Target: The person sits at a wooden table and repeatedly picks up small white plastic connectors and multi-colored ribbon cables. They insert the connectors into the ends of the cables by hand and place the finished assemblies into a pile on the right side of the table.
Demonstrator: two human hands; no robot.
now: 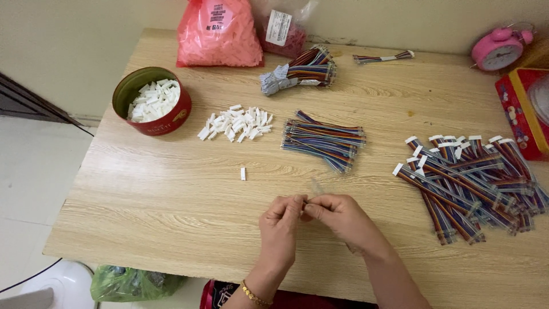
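Observation:
My left hand (280,224) and my right hand (338,217) meet fingertip to fingertip near the front edge of the wooden table (171,200). Between them they pinch a thin ribbon cable piece (315,186) that sticks up and away from the fingers; it is blurred. A single white plastic connector (242,173) lies alone left of the hands. Beyond it is a loose pile of white connectors (235,122). A bundle of multicoloured ribbon cables (323,140) lies behind the hands.
A round red tin (166,121) holds more white connectors at left. At right lies a heap of cables with white connectors fitted (469,180). At the back are a pink bag (217,34), a tied cable bundle (303,70), a pink alarm clock (498,50) and a red box (523,111).

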